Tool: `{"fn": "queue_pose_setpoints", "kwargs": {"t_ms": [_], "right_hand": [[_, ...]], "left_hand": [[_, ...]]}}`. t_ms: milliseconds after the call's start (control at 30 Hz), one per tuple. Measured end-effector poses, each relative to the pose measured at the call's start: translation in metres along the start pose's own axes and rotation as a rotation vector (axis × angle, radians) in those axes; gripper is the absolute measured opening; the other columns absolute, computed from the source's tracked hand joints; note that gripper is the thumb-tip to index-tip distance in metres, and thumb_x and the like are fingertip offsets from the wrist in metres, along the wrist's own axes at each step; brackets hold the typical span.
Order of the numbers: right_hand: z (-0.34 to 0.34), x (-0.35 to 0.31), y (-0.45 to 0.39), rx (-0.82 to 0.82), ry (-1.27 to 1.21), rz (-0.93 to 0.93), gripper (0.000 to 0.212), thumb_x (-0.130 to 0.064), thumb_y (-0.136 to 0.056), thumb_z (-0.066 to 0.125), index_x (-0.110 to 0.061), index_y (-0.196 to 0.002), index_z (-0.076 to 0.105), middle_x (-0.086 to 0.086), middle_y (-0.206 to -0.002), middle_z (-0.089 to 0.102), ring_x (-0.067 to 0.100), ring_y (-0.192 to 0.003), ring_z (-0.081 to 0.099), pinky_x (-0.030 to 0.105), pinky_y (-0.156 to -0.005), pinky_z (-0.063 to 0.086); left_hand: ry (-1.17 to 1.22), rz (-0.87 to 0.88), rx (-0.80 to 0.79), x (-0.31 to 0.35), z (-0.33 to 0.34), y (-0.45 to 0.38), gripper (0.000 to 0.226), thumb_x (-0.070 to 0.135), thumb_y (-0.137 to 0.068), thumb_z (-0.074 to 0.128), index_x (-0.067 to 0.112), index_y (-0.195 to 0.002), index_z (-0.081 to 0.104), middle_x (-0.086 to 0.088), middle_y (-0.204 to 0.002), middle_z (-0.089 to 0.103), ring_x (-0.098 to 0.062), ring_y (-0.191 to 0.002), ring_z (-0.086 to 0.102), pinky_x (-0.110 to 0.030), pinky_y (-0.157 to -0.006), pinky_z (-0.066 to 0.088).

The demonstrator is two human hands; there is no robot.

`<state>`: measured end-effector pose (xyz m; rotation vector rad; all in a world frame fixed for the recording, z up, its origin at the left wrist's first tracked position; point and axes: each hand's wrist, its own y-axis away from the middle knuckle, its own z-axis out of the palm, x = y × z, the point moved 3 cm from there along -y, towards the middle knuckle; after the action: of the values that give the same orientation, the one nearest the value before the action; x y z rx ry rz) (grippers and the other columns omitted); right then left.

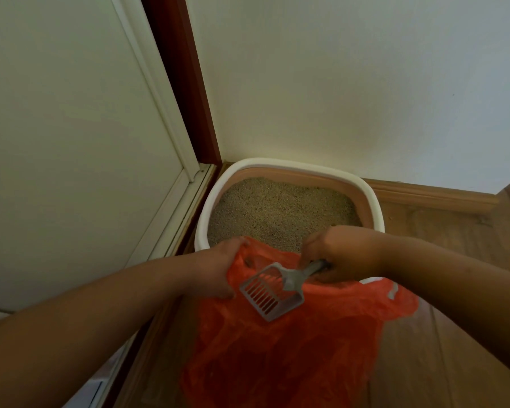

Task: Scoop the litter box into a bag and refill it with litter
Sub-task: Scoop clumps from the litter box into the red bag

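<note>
1. Litter box (374, 198): far corner, filled with litter (280, 213).
2. Left hand (218, 272): gripping orange bag (292, 348) edge, mouth kept near box.
3. Right hand (339, 254): clasping slotted scoop (270, 290), empty, over bag.

White door panel (56, 128) filling the frame's left side, dark red-brown frame strip (183, 81) running beside it. Cream wall (351, 69) taking the upper right. Wooden baseboard (430, 195) and wood floor (468, 251) lying at right.

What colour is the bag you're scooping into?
Orange; the bag shows plainly in the head view, below the grey scoop.
</note>
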<state>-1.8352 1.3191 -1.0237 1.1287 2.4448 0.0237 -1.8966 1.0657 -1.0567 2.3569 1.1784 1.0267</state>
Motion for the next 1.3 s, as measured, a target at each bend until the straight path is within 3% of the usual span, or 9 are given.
{"fn": "queue_pose_setpoints", "kwargs": {"t_ms": [267,400,500,600,833,933,1133,1233,1300], "right_hand": [[-0.009,0.016,0.007,0.001,-0.001,0.059,0.027,-0.030,-0.088,0.068,-0.024,-0.114,0.073,-0.011,-0.104,0.064,0.004,-0.090,0.060,0.024,-0.074,0.051],[-0.010,0.018,0.008,0.012,-0.008,0.066,0.025,-0.028,-0.086,0.071,-0.023,-0.110,0.074,-0.010,-0.103,0.066,0.004,-0.087,0.060,0.027,-0.074,0.053],[-0.010,0.020,0.008,0.019,-0.004,0.064,0.024,-0.028,-0.086,0.071,-0.022,-0.110,0.075,-0.009,-0.103,0.067,0.007,-0.088,0.062,0.032,-0.075,0.054],[-0.009,0.018,0.009,0.054,-0.038,0.037,0.023,-0.028,-0.085,0.074,-0.024,-0.107,0.075,-0.020,-0.095,0.060,-0.002,-0.083,0.057,0.025,-0.072,0.052],[0.000,0.010,0.010,0.044,-0.005,-0.017,0.022,-0.027,-0.089,0.069,-0.023,-0.111,0.073,-0.019,-0.096,0.054,-0.011,-0.075,0.046,0.005,-0.065,0.031],[-0.003,0.014,0.010,0.053,0.024,0.011,0.022,-0.026,-0.088,0.070,-0.022,-0.109,0.074,-0.015,-0.098,0.059,-0.006,-0.075,0.047,0.007,-0.066,0.031],[-0.023,0.016,0.014,0.161,-0.059,0.048,0.032,-0.045,-0.084,0.069,-0.025,-0.108,0.076,-0.012,-0.099,0.069,0.003,-0.086,0.064,0.025,-0.072,0.054],[-0.020,0.014,0.012,0.058,-0.025,0.040,0.027,-0.043,-0.086,0.069,-0.025,-0.106,0.076,-0.017,-0.095,0.064,0.001,-0.083,0.060,0.023,-0.070,0.051],[-0.017,0.016,0.011,0.017,-0.027,0.053,0.021,-0.036,-0.087,0.073,-0.026,-0.105,0.076,-0.022,-0.091,0.059,-0.004,-0.079,0.057,0.012,-0.069,0.045]], "left_hand": [[-0.683,0.291,0.392,0.023,-0.010,0.018,0.028,0.032,-0.086,0.064,0.036,-0.114,0.059,0.007,-0.139,0.043,-0.020,-0.132,0.034,-0.043,-0.104,0.038],[-0.796,0.272,-0.001,0.029,0.011,0.020,0.056,0.073,-0.096,0.033,0.034,-0.127,0.060,0.007,-0.121,0.065,-0.017,-0.121,0.046,-0.047,-0.106,0.025],[-0.901,0.299,-0.191,0.028,0.024,0.021,0.061,0.078,-0.087,0.046,0.037,-0.129,0.060,0.010,-0.125,0.064,-0.016,-0.128,0.043,-0.051,-0.113,0.018],[-0.729,0.459,-0.132,0.032,0.024,0.025,0.020,0.035,-0.091,0.062,0.032,-0.108,0.070,0.012,-0.109,0.069,-0.013,-0.117,0.053,-0.048,-0.110,0.024],[-0.245,0.648,0.074,0.015,0.006,0.039,0.019,0.009,-0.074,0.075,0.018,-0.091,0.073,0.008,-0.097,0.069,-0.004,-0.098,0.057,-0.018,-0.091,0.040],[-0.284,0.664,0.125,0.018,0.005,0.047,0.009,0.017,-0.078,0.066,0.019,-0.087,0.067,0.009,-0.097,0.062,-0.003,-0.096,0.051,-0.004,-0.086,0.032],[-0.370,0.601,0.083,0.016,0.009,0.046,0.015,0.017,-0.081,0.070,0.023,-0.092,0.062,0.011,-0.098,0.060,-0.002,-0.096,0.052,-0.011,-0.084,0.037],[-0.481,0.568,0.082,0.013,0.007,0.046,0.022,0.044,-0.084,0.064,0.031,-0.101,0.058,0.017,-0.104,0.058,-0.001,-0.098,0.053,-0.027,-0.090,0.035],[-0.523,0.495,0.043,0.015,0.004,0.050,0.038,0.070,-0.086,0.058,0.036,-0.104,0.054,0.022,-0.106,0.055,0.002,-0.099,0.049,-0.020,-0.096,0.025]]}}
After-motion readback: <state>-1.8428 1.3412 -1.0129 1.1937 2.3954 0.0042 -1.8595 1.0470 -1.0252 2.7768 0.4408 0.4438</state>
